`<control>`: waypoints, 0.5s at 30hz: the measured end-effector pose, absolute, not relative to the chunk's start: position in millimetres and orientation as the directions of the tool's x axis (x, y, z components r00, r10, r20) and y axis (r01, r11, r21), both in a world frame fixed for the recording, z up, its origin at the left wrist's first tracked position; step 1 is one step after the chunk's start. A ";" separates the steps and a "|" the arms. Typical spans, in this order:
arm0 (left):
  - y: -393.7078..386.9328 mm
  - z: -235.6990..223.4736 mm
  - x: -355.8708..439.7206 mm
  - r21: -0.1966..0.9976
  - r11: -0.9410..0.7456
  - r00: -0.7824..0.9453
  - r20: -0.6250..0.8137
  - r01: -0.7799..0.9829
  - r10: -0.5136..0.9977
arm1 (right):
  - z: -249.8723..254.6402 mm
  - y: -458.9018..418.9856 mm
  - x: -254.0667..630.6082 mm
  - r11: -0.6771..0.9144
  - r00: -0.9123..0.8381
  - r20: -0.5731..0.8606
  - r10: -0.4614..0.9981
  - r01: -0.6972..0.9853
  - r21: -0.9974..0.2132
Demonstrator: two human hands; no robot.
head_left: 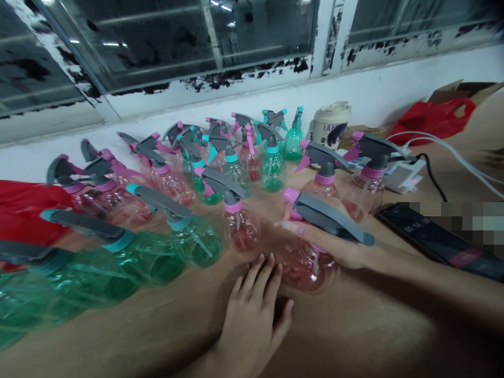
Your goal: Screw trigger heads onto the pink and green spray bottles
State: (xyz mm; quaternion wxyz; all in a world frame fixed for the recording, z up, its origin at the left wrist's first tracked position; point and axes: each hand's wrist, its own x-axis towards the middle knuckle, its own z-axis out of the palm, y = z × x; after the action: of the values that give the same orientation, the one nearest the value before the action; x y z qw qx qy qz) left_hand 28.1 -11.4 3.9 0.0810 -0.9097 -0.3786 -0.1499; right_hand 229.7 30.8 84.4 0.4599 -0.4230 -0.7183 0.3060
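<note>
My right hand [342, 247] is closed around the neck of a pink spray bottle [305, 270], just under its grey and pink trigger head [326, 212]. That bottle stands on the wooden table [354, 336], nozzle pointing to the left. Flat on the tabletop, my left hand [254, 310] has its fingers spread and holds nothing; its fingertips lie close to the held bottle. Another pink spray bottle [241, 228] stands just beyond those fingertips. To the left are several green spray bottles [199, 241] with grey and turquoise heads.
Behind, several more pink and green spray bottles [271, 168] crowd toward the wall. A phone [437, 236] lies at the right, near a white power strip [405, 176] with cables. A paper cup [331, 123] and red plastic bags [433, 121] are also around.
</note>
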 end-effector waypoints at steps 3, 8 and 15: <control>-11.4 3.8 27.5 -0.025 -0.701 0.666 0.337 0.712 0.665 | 90.5 29.2 228.4 0.470 -0.221 0.416 0.882 0.352 -0.809; -11.1 3.6 28.1 -0.062 -0.705 0.682 0.326 0.707 0.655 | 93.1 28.2 228.3 0.476 -0.223 0.421 0.879 0.372 -0.797; -10.1 3.6 28.9 -0.024 -0.708 0.669 0.352 0.705 0.654 | 80.1 33.9 229.5 0.505 -0.218 0.457 0.862 0.303 -0.808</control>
State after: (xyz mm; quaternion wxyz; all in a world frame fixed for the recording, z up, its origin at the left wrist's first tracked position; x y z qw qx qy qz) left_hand 28.9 -10.1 3.6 0.0791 -0.9101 -0.3735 -0.1611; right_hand 229.5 33.9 80.1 0.4785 -0.4027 -0.7236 0.2921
